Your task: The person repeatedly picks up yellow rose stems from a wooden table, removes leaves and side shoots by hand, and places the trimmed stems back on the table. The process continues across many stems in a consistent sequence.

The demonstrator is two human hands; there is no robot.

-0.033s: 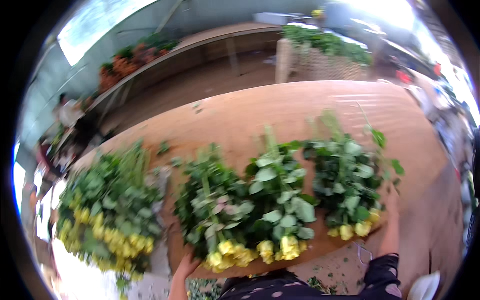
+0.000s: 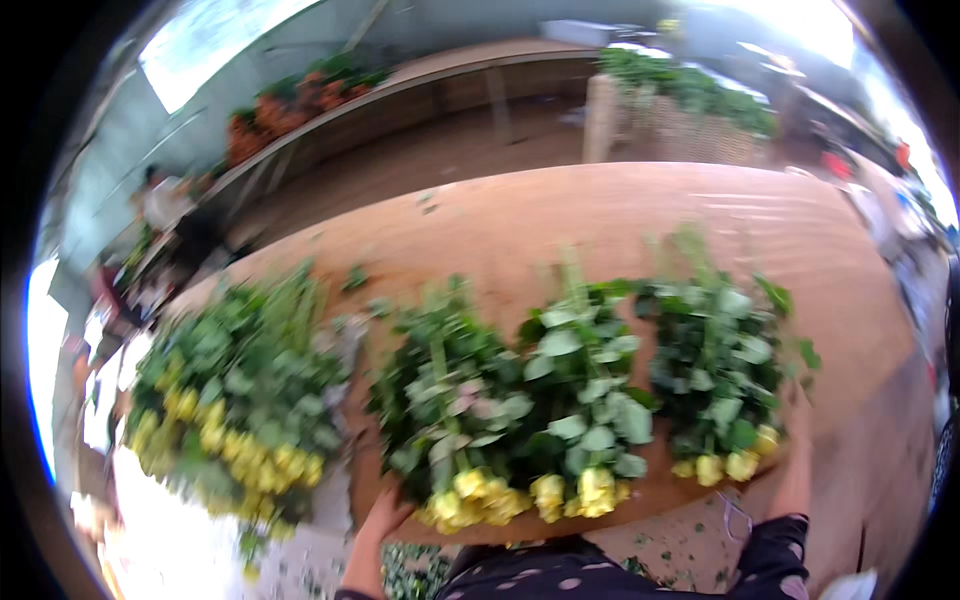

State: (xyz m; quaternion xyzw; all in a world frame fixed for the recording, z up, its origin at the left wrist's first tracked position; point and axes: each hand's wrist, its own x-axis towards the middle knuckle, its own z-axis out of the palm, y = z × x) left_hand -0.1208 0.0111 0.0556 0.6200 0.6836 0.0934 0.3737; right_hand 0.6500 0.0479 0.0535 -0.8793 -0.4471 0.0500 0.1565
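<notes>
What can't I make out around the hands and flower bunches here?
All in the head view:
- Right hand: fingers blur into the rightmost bunch; grip unclear.
- Left hand: fingertips blend into the nearest yellow-flowered bunch; contact unclear.
- Far-left bunch: overlapping leaves and flowers hide many stems; no reliable count.
- White object, lower right: cut off by the bottom edge.
- Background person, left: too small and blurred to tell what they hold.
</notes>
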